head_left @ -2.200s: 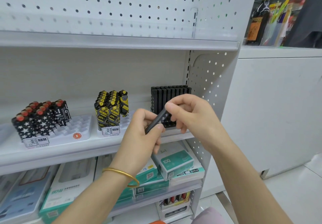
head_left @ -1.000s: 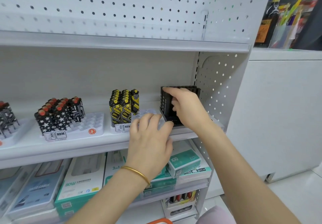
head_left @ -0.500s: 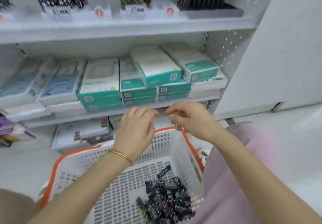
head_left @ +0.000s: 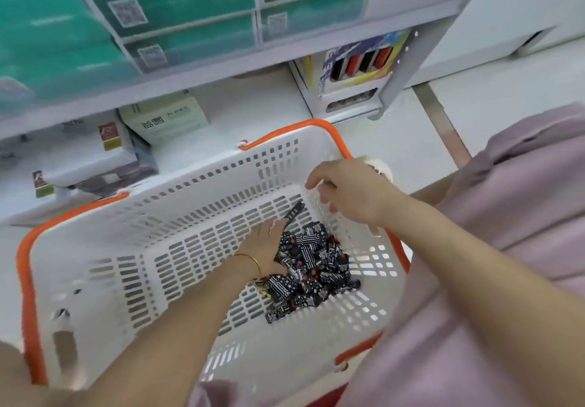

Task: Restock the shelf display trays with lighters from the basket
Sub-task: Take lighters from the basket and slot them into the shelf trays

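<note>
Lighters heaped, black and white, on right side of basket floor, long axes jumbled, one apart and slanted toward far wall. Left hand nearer, deep inside, touching heap's left edge; pinching or merely touching, cannot tell. Right hand higher, farther, over right rim, fingers loosely curled, holding nothing. Beyond, shelf; display trays out of view.

QR labels on teal boxes — text blurred, unreadable.
</note>
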Demonstrator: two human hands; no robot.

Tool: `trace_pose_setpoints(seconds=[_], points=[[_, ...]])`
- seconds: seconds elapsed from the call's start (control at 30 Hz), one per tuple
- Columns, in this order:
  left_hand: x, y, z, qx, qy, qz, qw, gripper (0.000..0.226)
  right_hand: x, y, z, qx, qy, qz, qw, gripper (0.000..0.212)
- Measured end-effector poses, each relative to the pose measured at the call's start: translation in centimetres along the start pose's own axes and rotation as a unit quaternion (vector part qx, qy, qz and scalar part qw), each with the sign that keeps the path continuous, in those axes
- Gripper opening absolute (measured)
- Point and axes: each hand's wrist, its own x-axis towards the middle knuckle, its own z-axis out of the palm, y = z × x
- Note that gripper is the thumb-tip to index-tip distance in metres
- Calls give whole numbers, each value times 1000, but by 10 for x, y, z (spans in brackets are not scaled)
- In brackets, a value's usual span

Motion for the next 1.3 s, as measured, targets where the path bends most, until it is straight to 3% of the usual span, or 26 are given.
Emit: trace_pose_setpoints(seconds=[0.1, 0.2, 0.37, 0.53, 0.87, 1.07, 1.3], points=[[21, 7, 9, 82, 33, 82, 993, 115, 7, 3, 2, 8, 16, 20, 1000, 30], [37, 12, 11, 181, 11, 177, 967, 130, 11, 5, 7, -7, 9, 38, 999, 32], [55, 27, 20, 287, -38, 233, 929, 139, 17, 3, 10, -9, 13, 41, 999, 32], [58, 35, 29, 309, -16, 250, 917, 128, 17, -1, 8, -6, 11, 37, 999, 32], [51, 24, 33, 277, -22, 244, 929, 97, 18, -2, 10, -2, 0, 25, 1000, 31], [45, 28, 38, 256, -4, 233, 938, 91, 18, -4, 9, -12, -16, 24, 999, 30], [41, 29, 41, 220, -44, 199, 954, 71, 17, -4, 10, -17, -31, 17, 999, 31]])
